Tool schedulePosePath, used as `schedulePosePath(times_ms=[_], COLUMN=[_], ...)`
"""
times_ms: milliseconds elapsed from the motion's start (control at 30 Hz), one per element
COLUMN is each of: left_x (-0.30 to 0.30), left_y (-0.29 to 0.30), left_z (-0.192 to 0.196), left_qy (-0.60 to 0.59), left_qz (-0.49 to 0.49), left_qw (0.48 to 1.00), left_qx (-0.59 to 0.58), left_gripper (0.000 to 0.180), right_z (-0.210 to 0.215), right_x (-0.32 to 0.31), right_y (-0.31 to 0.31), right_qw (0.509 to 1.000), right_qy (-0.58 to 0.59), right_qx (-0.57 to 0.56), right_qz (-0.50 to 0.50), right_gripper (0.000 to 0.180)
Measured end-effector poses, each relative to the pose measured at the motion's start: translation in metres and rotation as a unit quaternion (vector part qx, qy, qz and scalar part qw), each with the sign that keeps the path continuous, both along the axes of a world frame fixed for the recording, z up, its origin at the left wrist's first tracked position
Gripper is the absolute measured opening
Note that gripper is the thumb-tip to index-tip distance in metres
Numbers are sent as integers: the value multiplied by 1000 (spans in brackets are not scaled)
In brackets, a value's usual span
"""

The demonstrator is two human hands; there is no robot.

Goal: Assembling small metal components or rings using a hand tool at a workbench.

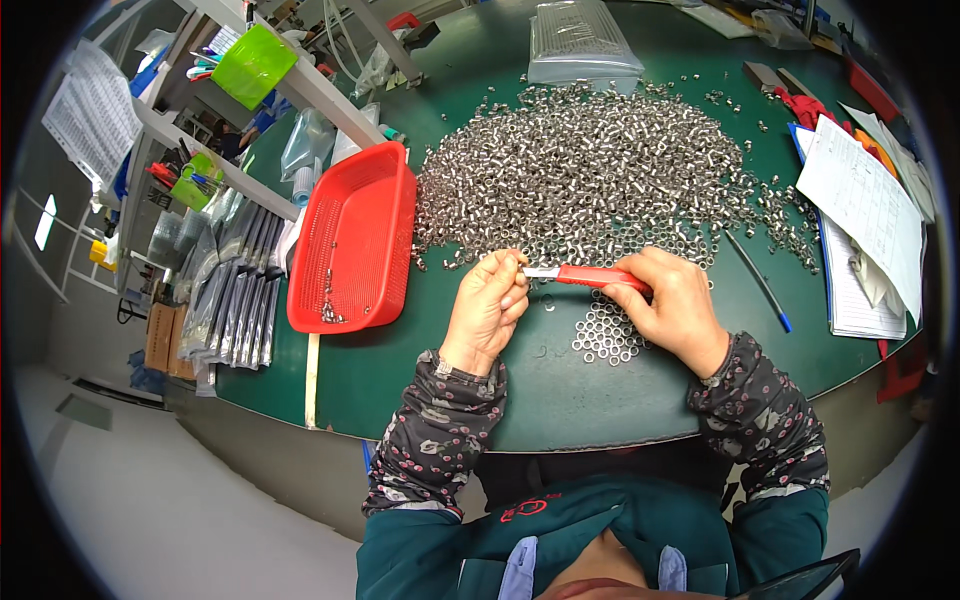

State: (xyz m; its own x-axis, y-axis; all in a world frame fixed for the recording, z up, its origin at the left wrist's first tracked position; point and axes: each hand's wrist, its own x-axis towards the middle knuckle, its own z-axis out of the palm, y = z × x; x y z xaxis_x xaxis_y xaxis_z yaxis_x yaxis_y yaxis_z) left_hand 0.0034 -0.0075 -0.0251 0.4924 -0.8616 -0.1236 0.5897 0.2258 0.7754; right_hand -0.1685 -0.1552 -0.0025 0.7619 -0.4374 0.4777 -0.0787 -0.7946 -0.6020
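My right hand (672, 305) is closed round the red handle of a utility knife (595, 276), its blade pointing left. The blade's tip meets the pinched fingertips of my left hand (489, 308), which hold a small metal ring, mostly hidden by the fingers. Just beyond both hands spreads a large heap of small shiny metal rings (580, 165). A smaller patch of metal rings (606, 332) lies flat on the green table, below the knife and beside my right hand.
To the left stands a red plastic basket (388, 240) with a few metal pieces inside. Bagged parts (235, 300) lie farther left. A pen (760, 285) and papers on a clipboard (865, 215) are at the right. A clear plastic package (583, 45) sits behind the heap.
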Motion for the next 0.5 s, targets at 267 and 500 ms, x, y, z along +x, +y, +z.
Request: schedulePosePath(times_ms=[267, 500], left_x=[0, -1], left_y=[0, 0], left_z=[1, 3], left_qy=[-1, -2], left_qz=[-5, 2], left_qw=[1000, 1000], left_qx=[5, 9], left_gripper=[14, 14], right_z=[2, 4], right_x=[-1, -1], right_y=[0, 1], right_qw=[997, 991], right_qy=[-21, -32], right_qx=[-68, -131], right_qz=[-6, -14], right_gripper=[18, 17])
